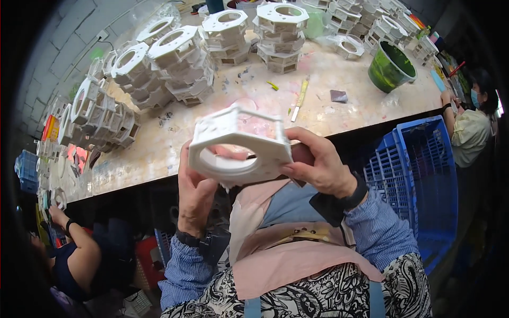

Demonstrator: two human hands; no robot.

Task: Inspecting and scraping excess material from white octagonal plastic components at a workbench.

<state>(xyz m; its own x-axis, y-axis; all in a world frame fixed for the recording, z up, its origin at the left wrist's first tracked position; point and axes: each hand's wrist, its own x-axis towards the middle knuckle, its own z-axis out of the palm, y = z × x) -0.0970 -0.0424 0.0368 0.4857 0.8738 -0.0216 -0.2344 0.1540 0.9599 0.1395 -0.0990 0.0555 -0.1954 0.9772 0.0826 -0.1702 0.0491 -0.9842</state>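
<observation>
A white octagonal plastic frame (239, 150) with a round opening is gripped by both hands above the near edge of the worktable (339, 100), in front of the chest. The left hand (194, 192) is clasped on its lower left side, thumb behind the ring; the right hand (320, 165) is closed over its right edge. Stacks of similar white frames (180, 69) are piled on the table beyond, a green bucket (390, 66) is set at the far right, and a blue crate (424, 180) is seen beside the right forearm
</observation>
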